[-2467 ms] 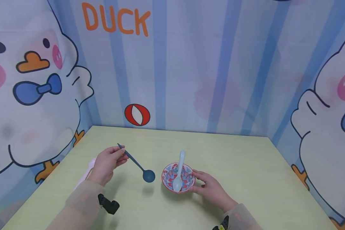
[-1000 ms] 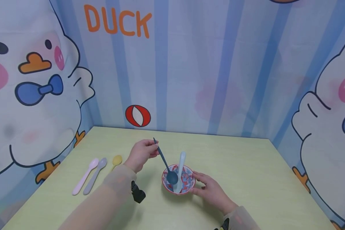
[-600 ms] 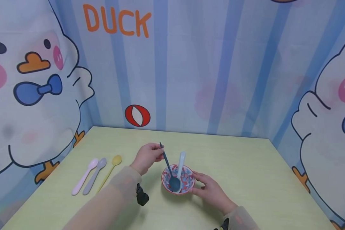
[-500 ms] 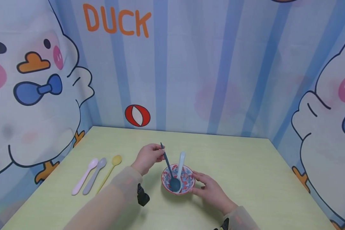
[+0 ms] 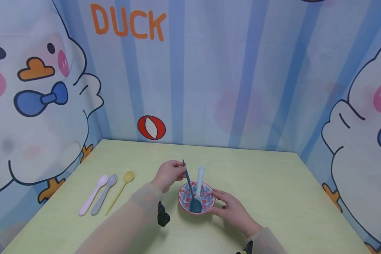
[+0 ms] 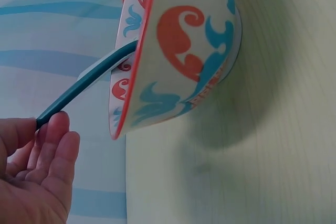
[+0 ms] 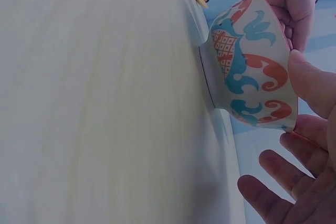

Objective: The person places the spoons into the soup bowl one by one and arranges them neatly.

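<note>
A patterned red, blue and white bowl (image 5: 207, 192) stands upright on the table. Inside it leans a pale blue spoon (image 5: 200, 176), handle up over the far rim. My left hand (image 5: 169, 175) pinches the upper handle of a dark teal spoon (image 5: 195, 206), whose round head is down in the bowl, overlapping the pale spoon's head. In the left wrist view, thumb and fingertips of the left hand (image 6: 39, 177) meet at the handle's end. My right hand (image 7: 320, 182) holds the bowl's right side between thumb and forefinger at the rim; its other fingers spread below.
On the left of the pale yellow table (image 5: 260, 183) lie a pink spoon (image 5: 93, 196), a greyish-purple spoon (image 5: 104, 194) and a yellow spoon (image 5: 120, 192), side by side. A duck-printed curtain (image 5: 203, 70) surrounds the table's back and sides.
My left hand has carried the dark teal spoon rightward from beside the bowl and lowered its head inside, the handle tipping steeper. My right hand stays at the rim.
</note>
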A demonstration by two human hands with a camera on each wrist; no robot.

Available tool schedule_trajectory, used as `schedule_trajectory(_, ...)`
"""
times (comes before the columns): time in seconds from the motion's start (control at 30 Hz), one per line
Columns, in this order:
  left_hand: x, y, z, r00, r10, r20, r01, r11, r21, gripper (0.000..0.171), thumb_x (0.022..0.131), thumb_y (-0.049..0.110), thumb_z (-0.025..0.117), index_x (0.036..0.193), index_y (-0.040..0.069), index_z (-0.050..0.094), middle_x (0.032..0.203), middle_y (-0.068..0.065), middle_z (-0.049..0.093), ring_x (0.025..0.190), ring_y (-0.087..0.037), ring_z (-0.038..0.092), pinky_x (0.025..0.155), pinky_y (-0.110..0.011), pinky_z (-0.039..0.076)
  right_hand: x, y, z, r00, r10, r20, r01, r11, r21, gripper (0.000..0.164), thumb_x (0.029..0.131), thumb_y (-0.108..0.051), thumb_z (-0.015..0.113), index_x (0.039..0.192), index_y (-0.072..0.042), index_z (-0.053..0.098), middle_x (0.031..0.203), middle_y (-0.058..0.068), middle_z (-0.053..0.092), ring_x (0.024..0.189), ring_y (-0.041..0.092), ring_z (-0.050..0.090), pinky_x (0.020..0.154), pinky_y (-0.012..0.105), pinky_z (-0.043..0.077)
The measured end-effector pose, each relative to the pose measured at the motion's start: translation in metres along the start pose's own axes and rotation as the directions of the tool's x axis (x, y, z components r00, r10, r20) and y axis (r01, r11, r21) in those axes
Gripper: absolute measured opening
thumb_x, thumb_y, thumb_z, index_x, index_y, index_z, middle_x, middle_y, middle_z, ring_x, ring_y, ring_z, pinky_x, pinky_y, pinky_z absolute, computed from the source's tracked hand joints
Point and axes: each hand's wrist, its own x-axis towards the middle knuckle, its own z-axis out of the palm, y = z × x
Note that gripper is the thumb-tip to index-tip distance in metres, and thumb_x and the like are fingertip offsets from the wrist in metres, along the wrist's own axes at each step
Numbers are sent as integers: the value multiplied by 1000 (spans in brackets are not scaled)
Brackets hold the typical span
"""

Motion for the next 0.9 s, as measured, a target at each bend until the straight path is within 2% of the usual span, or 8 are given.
schedule_trajectory(0.27, 9, -2, 9, 1000, -18, -12, 18, 1000, -13, 27, 94, 16, 62, 117, 2, 61, 101, -11, 66, 84, -20, 65, 83, -34, 55, 1, 2, 0, 1000, -8, 8, 8, 1000, 2, 63, 84, -31, 75, 138, -9, 52, 145, 10, 46, 129, 38, 43, 89, 52, 50)
schedule_trajectory(0.67, 11, -2, 19, 998, -51, 28, 49, 998, 47, 36, 91, 12, 65, 125, 4, 56, 103, -11, 65, 92, -25, 63, 90, -43, 50, 0, -2, -1, 1000, 0, 7, -1, 999, 35, 62, 84, -28, 74, 138, -7, 52, 145, 12, 45, 130, 39, 42, 90, 52, 49)
schedule_trajectory(0.9, 15, -5, 26, 998, -58, 32, 55, 995, 86, 37, 90, 11, 66, 125, 6, 56, 105, -10, 65, 92, -24, 63, 90, -42, 51, 0, -1, -1, 1000, -3, 7, 2, 999, 42, 62, 84, -29, 75, 138, -7, 52, 145, 11, 46, 130, 38, 42, 90, 51, 49)
